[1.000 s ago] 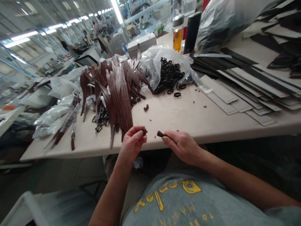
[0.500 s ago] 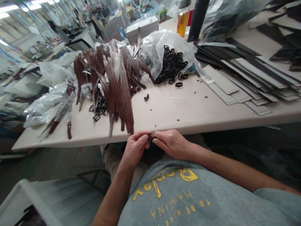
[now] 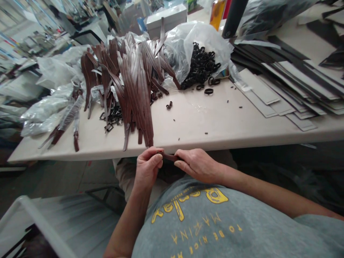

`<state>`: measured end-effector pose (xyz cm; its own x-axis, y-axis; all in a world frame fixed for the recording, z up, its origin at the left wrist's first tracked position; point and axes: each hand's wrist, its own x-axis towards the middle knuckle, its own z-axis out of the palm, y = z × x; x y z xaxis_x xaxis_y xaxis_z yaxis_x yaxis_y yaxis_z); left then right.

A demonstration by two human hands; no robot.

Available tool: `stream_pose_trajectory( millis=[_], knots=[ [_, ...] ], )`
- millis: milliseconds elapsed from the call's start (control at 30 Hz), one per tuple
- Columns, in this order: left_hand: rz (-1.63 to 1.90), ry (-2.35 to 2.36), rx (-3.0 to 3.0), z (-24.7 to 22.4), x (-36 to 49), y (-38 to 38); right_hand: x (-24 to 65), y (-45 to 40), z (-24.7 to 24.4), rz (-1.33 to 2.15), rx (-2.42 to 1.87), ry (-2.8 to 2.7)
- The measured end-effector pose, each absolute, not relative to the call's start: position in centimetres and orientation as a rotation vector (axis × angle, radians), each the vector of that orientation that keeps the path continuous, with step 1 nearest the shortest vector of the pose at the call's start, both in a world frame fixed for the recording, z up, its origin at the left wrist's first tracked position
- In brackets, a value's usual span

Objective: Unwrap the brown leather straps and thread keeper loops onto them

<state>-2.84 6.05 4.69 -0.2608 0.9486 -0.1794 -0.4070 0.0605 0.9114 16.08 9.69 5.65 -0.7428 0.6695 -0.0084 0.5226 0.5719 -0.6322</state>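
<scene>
Between my hands, just off the table's front edge, stretches a short piece of brown leather strap [image 3: 169, 157]. My left hand [image 3: 148, 164] pinches its left end between thumb and fingers. A small loop-like part seems to be at that end, too small to make out. My right hand [image 3: 196, 165] is closed on the other end, and its fingers hide the rest. Beyond my left hand, a heap of brown leather straps [image 3: 137, 96] hangs towards the edge. Black metal buckles [image 3: 111, 118] lie to the left of the heap.
A plastic bag [image 3: 178, 53] spills black leather loops [image 3: 201, 66] at the back. Small brown loops [image 3: 169, 105] and tiny metal pieces [image 3: 206, 133] dot the table [image 3: 188, 120]. Black and white strips [image 3: 282, 82] are stacked on the right. Plastic-wrapped straps [image 3: 70, 114] lie left.
My hands have moved apart, the left one going leftwards, and more of the brown strap shows between them. The camera view has shifted slightly, tilting down.
</scene>
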Motion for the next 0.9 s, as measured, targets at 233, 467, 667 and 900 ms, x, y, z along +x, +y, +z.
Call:
stream_pose_trajectory(
  millis=[233, 467, 667, 900],
  knots=[
    [1.286, 1.165, 0.680, 4.1, -1.5, 5.1, 15.4, 9.7, 5.5, 1.012, -0.913, -2.548],
    [1.464, 1.166, 0.668, 4.0, -2.3, 5.4, 15.8, 9.9, 5.8, 1.083, -0.947, -2.575],
    [1.341, 1.131, 0.678, 3.4, -1.7, 4.9, 15.9, 9.3, 5.3, 1.053, -1.055, -2.615],
    [1.377, 1.216, 0.677, 3.3, -2.0, 4.7, 16.0, 9.7, 5.6, 0.968, -1.023, -2.626]
  ],
)
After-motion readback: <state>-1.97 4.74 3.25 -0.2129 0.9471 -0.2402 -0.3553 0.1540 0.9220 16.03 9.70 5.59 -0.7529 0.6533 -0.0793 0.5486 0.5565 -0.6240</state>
